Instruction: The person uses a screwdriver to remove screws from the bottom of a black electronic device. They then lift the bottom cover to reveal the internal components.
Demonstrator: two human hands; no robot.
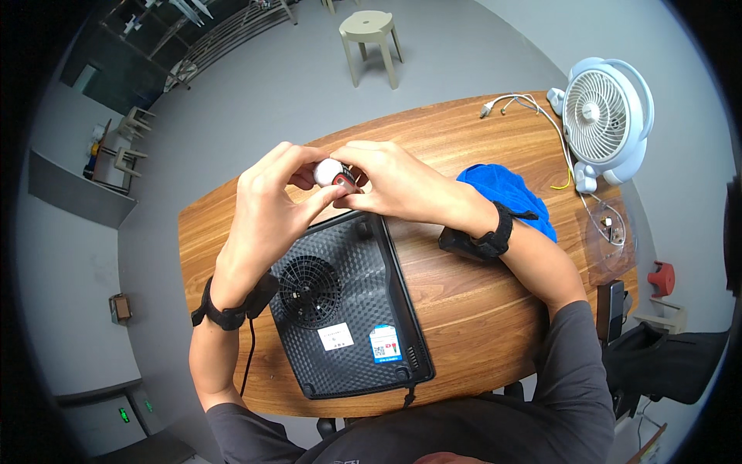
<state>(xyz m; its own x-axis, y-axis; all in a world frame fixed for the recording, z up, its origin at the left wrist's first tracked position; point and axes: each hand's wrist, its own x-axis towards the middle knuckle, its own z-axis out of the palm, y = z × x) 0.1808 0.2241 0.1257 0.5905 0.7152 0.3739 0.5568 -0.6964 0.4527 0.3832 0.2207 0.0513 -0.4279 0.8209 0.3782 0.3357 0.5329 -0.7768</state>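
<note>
Above the far end of a black flat appliance (355, 286), both my hands meet around a small bottle (343, 179) with a rounded white cap and a black-and-red label. My left hand (270, 189) grips it by the cap end, thumb and fingers curled round. From the other side my right hand (398, 182) pinches the labelled body, thumb near its lower edge. Part of the bottle is hidden by my fingers. The appliance lies with its textured side up, showing a round fan grille (308, 291), a white sticker and a blue-and-white sticker.
A blue cloth (502, 193) lies on the wooden table (471, 309) behind my right forearm. A white fan (599, 116) stands at the far right edge, near a white cable (541, 106) and a clear plastic bag (609, 247). Beyond the table is a beige stool (366, 28).
</note>
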